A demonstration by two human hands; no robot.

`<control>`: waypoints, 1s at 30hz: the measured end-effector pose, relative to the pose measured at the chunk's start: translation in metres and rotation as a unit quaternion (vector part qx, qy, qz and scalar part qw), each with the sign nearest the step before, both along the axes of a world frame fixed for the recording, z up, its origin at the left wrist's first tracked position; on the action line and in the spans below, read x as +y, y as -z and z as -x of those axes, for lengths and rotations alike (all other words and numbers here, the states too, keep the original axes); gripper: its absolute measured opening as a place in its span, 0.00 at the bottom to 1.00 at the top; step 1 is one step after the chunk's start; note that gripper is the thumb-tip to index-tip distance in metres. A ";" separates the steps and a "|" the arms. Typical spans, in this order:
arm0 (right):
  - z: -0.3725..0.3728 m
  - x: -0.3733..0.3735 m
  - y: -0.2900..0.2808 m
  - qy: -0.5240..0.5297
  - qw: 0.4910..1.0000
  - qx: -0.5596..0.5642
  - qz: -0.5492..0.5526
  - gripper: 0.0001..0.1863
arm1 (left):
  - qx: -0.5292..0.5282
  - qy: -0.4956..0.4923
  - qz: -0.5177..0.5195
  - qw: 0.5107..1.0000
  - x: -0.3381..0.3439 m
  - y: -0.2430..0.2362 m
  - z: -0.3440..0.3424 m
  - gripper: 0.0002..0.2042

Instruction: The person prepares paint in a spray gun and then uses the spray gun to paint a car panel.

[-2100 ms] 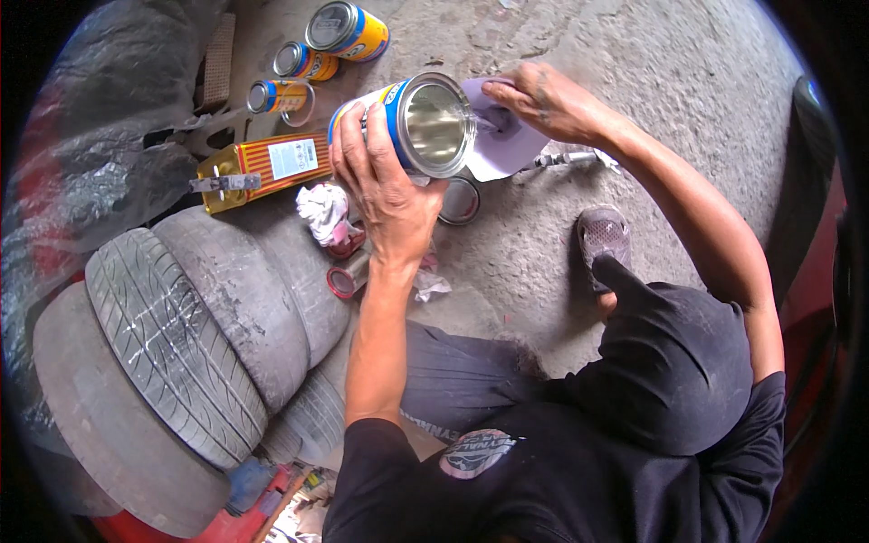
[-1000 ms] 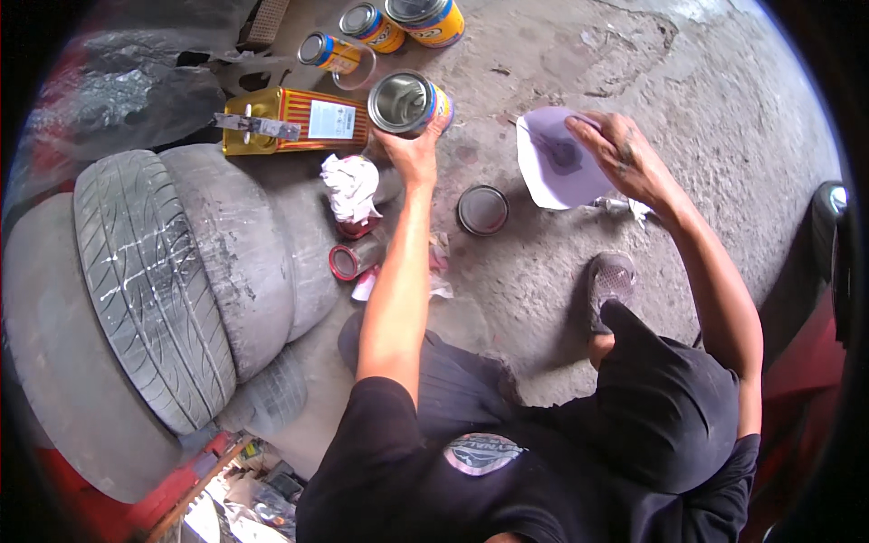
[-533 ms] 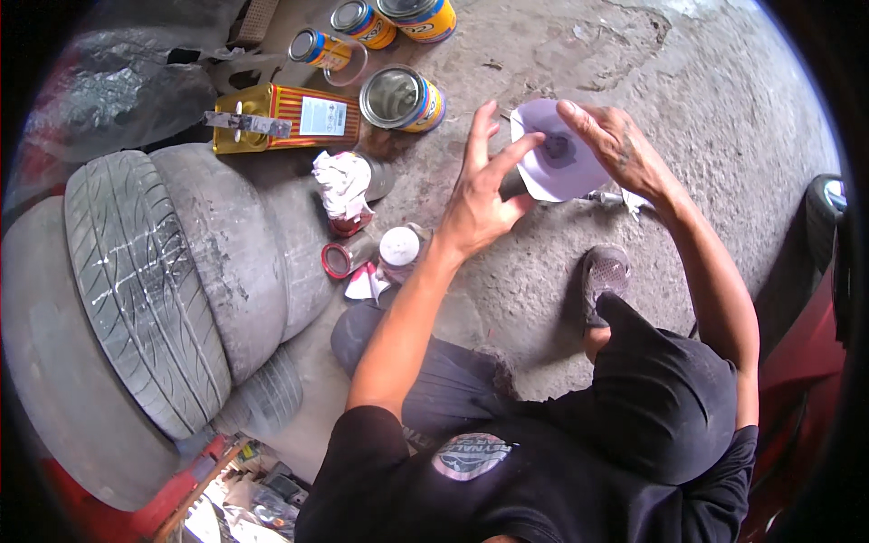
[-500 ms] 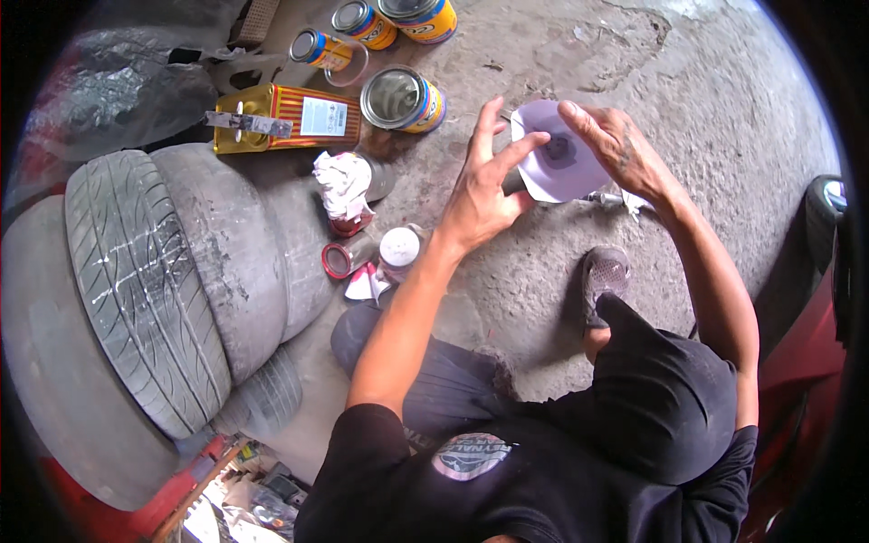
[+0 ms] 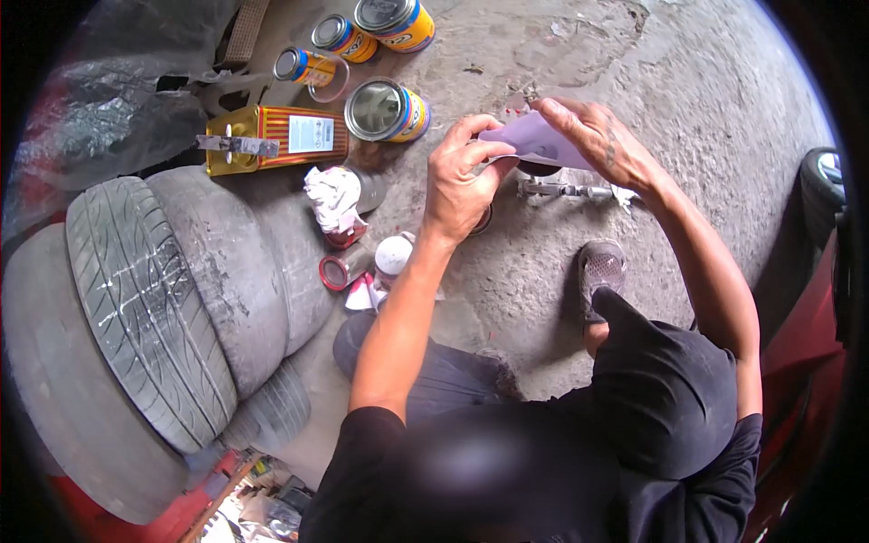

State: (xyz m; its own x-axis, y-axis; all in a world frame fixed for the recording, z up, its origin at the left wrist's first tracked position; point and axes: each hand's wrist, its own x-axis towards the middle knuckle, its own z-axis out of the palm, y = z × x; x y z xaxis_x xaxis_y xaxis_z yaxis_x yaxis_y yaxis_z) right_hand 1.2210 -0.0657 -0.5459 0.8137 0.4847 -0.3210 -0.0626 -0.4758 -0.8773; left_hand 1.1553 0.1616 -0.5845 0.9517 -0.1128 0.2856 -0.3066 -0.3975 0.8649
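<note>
Between my hands is a pale lilac paper paint strainer (image 5: pixel 534 136), shaped like a cone, with a darker patch inside it. My left hand (image 5: pixel 462 185) pinches its left edge between thumb and fingers. On the other side my right hand (image 5: pixel 602 140) grips the paper, thumb along the upper edge and the other fingers mostly hidden. Below the strainer shows part of a dark round opening (image 5: pixel 540 169). A metal spray gun (image 5: pixel 566 190) lies on the floor just beneath it, partly covered. Behind my left wrist, the rim of a container (image 5: pixel 482 222) peeks out.
Several tyres (image 5: pixel 149 308) lean at the left. Yellow-labelled paint cans (image 5: pixel 389 109) and a rectangular yellow tin (image 5: pixel 276 136) stand at the upper left. Closer are a white crumpled cloth (image 5: pixel 333 197), a red-rimmed can (image 5: pixel 335 271) and a white-topped container (image 5: pixel 394 255). A red panel (image 5: pixel 801 362) borders the right.
The strainer has tipped and its mouth has narrowed between my hands. My left fingers have closed onto its edge. The spray gun and a dark round opening now show more below it.
</note>
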 end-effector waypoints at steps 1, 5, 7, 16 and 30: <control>0.001 0.000 0.001 0.008 1.000 -0.004 -0.008 0.41 | -0.011 -0.008 0.018 1.000 -0.001 0.001 0.001 0.12; -0.001 -0.001 0.008 0.010 0.999 -0.002 -0.031 0.41 | -0.042 -0.051 0.016 0.998 -0.001 0.000 0.010 0.12; 0.001 0.000 0.007 0.015 0.999 -0.008 -0.043 0.42 | -0.065 -0.055 0.019 0.996 0.000 0.004 0.012 0.12; 0.000 -0.005 0.003 0.018 0.993 0.074 -0.094 0.48 | 0.022 -0.136 0.136 0.981 -0.008 0.014 0.029 0.09; 0.006 -0.003 -0.007 0.066 0.992 0.069 -0.079 0.55 | 0.052 -0.221 0.176 0.958 -0.019 0.008 0.035 0.06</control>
State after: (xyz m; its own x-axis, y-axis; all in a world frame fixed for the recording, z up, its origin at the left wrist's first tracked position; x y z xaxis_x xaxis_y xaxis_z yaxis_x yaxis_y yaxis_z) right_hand 1.2151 -0.0690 -0.5393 0.8267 0.4308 -0.3620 -0.2399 -0.3121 -0.9192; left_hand 1.1202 0.1427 -0.5924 0.9095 0.3934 0.1341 -0.0814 -0.1477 0.9857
